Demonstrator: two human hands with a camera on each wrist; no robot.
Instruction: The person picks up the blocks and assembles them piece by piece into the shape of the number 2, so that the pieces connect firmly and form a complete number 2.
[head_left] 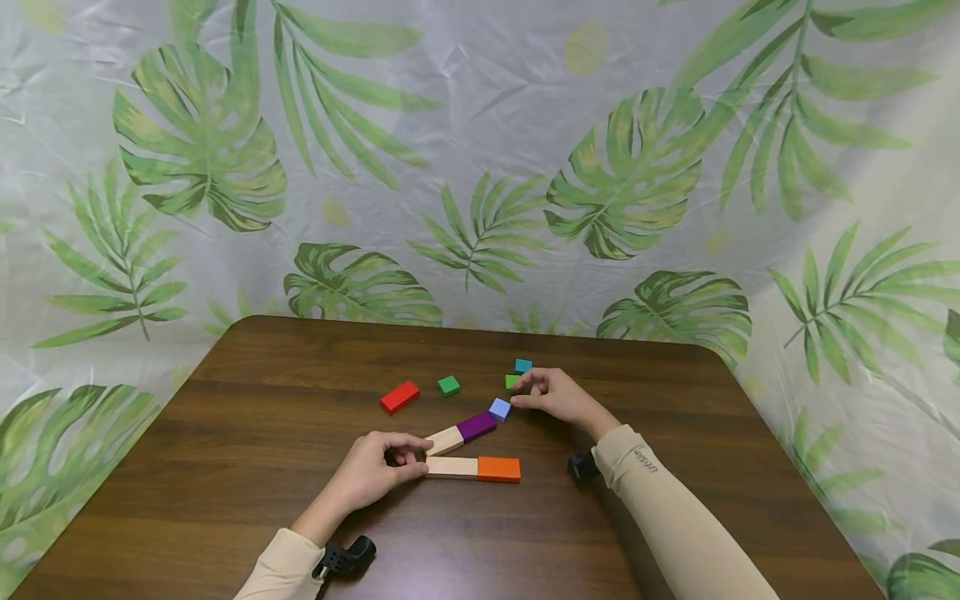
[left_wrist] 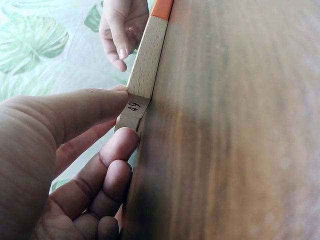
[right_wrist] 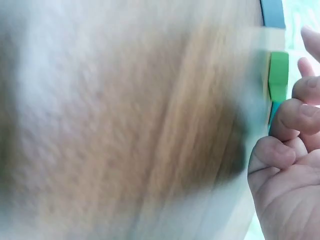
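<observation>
My left hand pinches the meeting ends of two plain wooden blocks, thumb at the nearer block and fingers at the farther one. The number 49 shows on an end face in the left wrist view. An orange block continues the nearer row; a purple block continues the farther one, so they spread like a V. Beyond the purple block lies a light blue block. Close beside it, my right hand hovers with loosely bent fingers, holding nothing. A bright green block is partly hidden behind its fingers.
Farther back lie a red block, a dark green block and a teal block. The brown wooden table ends at a leaf-patterned curtain. Each wrist carries a small black camera.
</observation>
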